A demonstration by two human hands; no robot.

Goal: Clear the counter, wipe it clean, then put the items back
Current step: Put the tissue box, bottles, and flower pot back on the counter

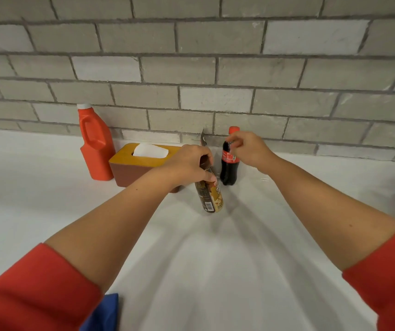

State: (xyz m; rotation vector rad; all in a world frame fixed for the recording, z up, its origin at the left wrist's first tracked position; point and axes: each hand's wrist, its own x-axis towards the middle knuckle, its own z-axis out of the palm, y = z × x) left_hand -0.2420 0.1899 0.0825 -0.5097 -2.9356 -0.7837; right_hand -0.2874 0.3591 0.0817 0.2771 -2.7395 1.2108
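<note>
On the white counter (215, 259) stands a brown snack can (210, 197), tilted, and my left hand (189, 163) grips its top from above. Just to its right a dark cola bottle (230, 166) with a red cap stands upright near the wall. My right hand (247, 149) has its fingers curled round the bottle's neck just under the cap. A thin dark strip (202, 137) sticks up behind my left hand; I cannot tell what it is.
A red jug (94, 144) with a white cap and a brown tissue box (134, 170) with a yellow lid stand at the left by the grey brick wall (215, 68). A blue cloth (105, 311) shows at the bottom edge under my left sleeve.
</note>
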